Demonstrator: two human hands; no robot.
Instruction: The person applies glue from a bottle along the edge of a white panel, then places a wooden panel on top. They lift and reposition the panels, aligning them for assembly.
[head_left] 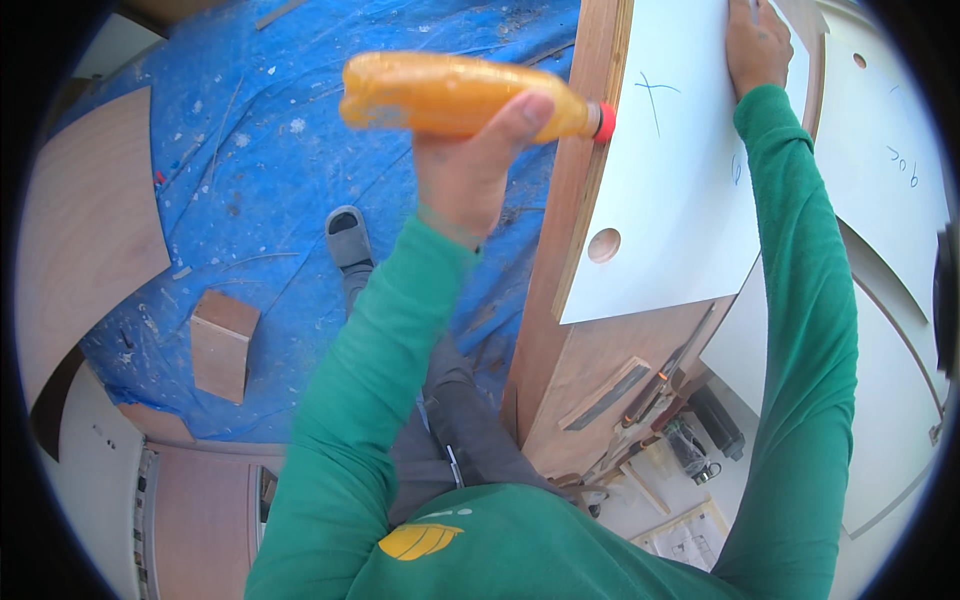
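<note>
My left hand is closed round a plastic bottle filled with something orange-yellow. The bottle lies nearly level, its red cap at the wooden edge of a white panel. Motion blurs the bottle and hand slightly. Blue pen marks and a round hole show on the panel, which lies on a wooden block-like base. My right hand rests on the panel's far part, fingers stretched forward and apart; the fingertips are cut off by the picture's upper rim.
Blue tarp covers the floor, with a small wooden block on it. A curved plywood sheet stands at left. More white panels are at right. Below the base are a dark bottle, a clear bottle and long-handled tools.
</note>
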